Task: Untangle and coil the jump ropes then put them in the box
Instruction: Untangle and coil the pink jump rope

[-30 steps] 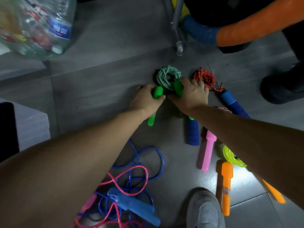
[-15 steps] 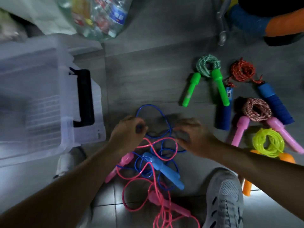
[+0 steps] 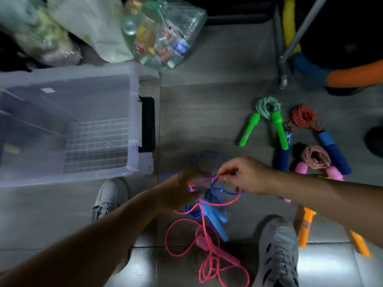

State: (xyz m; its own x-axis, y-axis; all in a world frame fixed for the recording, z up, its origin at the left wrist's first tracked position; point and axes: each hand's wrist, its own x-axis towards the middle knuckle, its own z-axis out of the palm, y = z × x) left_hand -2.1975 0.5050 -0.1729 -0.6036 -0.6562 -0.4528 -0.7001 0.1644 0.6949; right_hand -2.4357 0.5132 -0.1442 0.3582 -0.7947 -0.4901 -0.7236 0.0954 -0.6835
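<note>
A pink jump rope (image 3: 207,245) and a blue jump rope (image 3: 209,208) lie tangled together on the floor between my feet. My right hand (image 3: 244,175) pinches a raised strand of the pink rope. My left hand (image 3: 180,189), blurred, grips the same strand a little to the left. A clear plastic box (image 3: 132,121) stands open at the left. Coiled ropes lie at the right: a green-handled rope (image 3: 267,112), a red rope with blue handles (image 3: 304,117), a pink-handled rope (image 3: 315,158) and an orange-handled rope (image 3: 306,228), partly hidden by my right arm.
The box's black latch (image 3: 148,123) faces the ropes. A bag of plastic bottles (image 3: 161,36) and other bags lie behind the box. A metal leg (image 3: 283,67) and orange and blue padding (image 3: 342,75) stand at the back right. My shoes (image 3: 277,253) flank the tangle.
My hands left the coiled green rope and moved back to the pink and blue tangle. They now lift a pink strand off the floor. The view swung left, showing the box.
</note>
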